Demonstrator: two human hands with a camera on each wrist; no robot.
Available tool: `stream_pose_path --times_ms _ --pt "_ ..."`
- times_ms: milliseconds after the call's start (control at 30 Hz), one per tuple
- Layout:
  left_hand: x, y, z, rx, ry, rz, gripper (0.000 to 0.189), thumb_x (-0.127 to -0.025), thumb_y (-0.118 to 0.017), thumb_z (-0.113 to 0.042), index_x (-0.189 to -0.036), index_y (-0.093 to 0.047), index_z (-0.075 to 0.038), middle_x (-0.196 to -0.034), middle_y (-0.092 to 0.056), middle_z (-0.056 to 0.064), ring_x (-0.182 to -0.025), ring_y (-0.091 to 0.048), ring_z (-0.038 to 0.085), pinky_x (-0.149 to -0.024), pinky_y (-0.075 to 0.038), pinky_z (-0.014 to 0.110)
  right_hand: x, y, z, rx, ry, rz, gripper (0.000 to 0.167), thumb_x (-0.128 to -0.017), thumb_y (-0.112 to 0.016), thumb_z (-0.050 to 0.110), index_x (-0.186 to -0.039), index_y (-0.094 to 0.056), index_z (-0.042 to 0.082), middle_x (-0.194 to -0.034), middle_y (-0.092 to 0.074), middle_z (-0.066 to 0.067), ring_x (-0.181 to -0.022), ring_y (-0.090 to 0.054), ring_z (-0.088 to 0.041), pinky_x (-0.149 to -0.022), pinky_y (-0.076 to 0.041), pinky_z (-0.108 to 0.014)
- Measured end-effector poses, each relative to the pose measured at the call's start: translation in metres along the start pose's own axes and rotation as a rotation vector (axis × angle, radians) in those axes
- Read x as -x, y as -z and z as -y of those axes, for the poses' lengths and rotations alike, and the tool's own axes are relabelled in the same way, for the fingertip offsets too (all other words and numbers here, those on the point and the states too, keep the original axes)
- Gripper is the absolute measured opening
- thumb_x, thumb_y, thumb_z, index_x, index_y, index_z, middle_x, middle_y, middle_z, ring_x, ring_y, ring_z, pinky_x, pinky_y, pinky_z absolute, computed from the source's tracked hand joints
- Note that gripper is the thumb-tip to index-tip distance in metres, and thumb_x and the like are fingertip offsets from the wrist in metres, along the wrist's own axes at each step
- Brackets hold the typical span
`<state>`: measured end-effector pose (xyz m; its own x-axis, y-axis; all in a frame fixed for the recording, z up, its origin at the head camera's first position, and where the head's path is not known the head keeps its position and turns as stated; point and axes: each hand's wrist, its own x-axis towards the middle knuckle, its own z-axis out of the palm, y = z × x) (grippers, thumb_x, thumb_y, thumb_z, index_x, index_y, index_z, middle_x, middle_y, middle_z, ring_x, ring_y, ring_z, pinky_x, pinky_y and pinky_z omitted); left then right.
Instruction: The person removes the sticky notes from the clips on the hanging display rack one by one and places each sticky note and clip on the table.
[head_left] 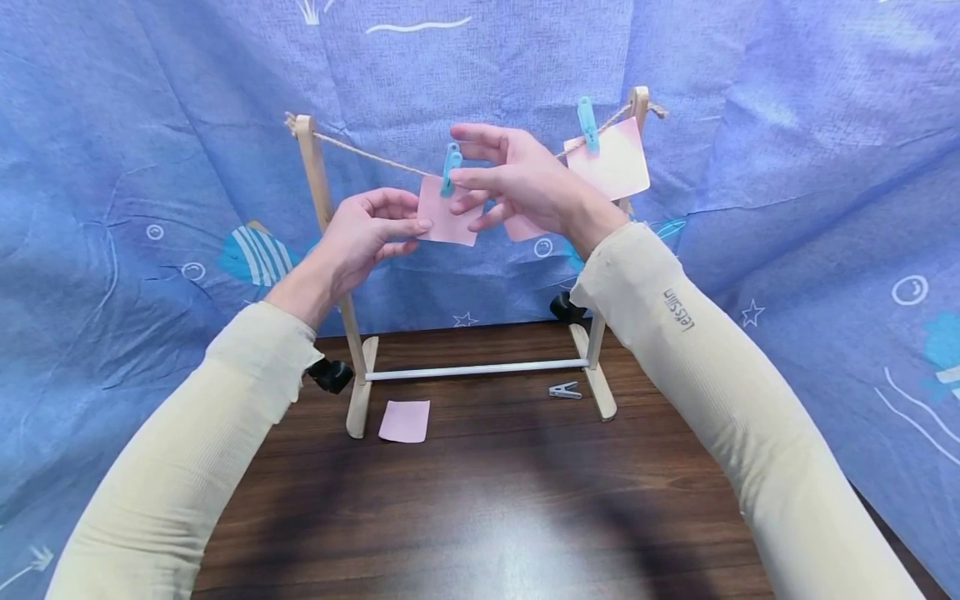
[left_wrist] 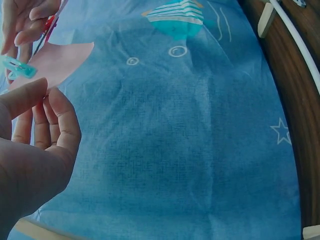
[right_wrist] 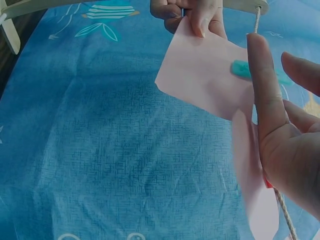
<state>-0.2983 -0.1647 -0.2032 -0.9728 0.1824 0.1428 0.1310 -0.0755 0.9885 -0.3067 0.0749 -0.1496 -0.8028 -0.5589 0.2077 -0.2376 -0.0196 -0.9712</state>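
My left hand (head_left: 367, 229) pinches the left edge of a pink paper square (head_left: 444, 218) between thumb and fingers. That paper hangs at the rope (head_left: 371, 157), where a light-blue clothespin (head_left: 450, 171) sits over its top edge. Beside the clothespin is my right hand (head_left: 525, 175), its fingers spread and its thumb overlapping the clothespin in the right wrist view. A second pink paper (right_wrist: 250, 175) hangs just behind the right hand, partly hidden, with a bit of a red clip (right_wrist: 269, 184) showing. Farther right, another paper (head_left: 615, 167) hangs from a second blue clothespin (head_left: 588, 125).
A wooden stand holds the rope between its left post (head_left: 315, 171) and right post (head_left: 639, 104), with a white bar (head_left: 480, 369) low down. On the dark table (head_left: 465, 483) lie a pink paper square (head_left: 405, 422) and a grey clothespin (head_left: 565, 391). Blue cloth hangs behind.
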Motion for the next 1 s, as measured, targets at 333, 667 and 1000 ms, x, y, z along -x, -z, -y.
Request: stream_pose_path --times_ms 333,667,1000 --pt "-0.0008 0.0005 -0.0015 -0.027 -0.009 0.014 0.027 -0.085 -0.081 -0.003 -0.108 -0.068 -0.004 -0.099 -0.07 0.009 -0.087 -0.069 0.021 -0.072 -0.061 0.029 -0.0035 -0.0021 -0.0022 0.005 0.003 -0.014 0.064 -0.098 -0.069 0.01 -0.155 -0.041 0.015 -0.148 -0.053 -0.001 -0.092 -0.073 -0.029 -0.072 -0.063 -0.043" --pt "0.0009 0.0014 -0.0025 -0.031 -0.004 0.016 0.03 -0.086 -0.081 -0.004 -0.112 -0.066 -0.004 -0.104 -0.07 0.01 -0.09 -0.069 0.022 -0.074 -0.061 0.03 -0.0014 -0.0014 -0.0004 0.054 0.039 -0.032 0.05 -0.094 -0.075 0.017 -0.141 -0.058 0.012 -0.132 -0.064 -0.01 -0.088 -0.073 -0.031 -0.07 -0.063 -0.044" --pt "0.0016 0.0036 -0.0025 -0.032 0.002 0.018 0.027 -0.086 -0.081 -0.004 -0.11 -0.067 -0.005 -0.106 -0.07 0.01 -0.096 -0.067 0.023 -0.075 -0.06 0.029 0.0022 0.0014 0.004 0.089 0.025 -0.039 0.045 -0.092 -0.077 0.013 -0.134 -0.063 0.01 -0.127 -0.065 -0.017 -0.084 -0.073 -0.031 -0.064 -0.063 -0.041"
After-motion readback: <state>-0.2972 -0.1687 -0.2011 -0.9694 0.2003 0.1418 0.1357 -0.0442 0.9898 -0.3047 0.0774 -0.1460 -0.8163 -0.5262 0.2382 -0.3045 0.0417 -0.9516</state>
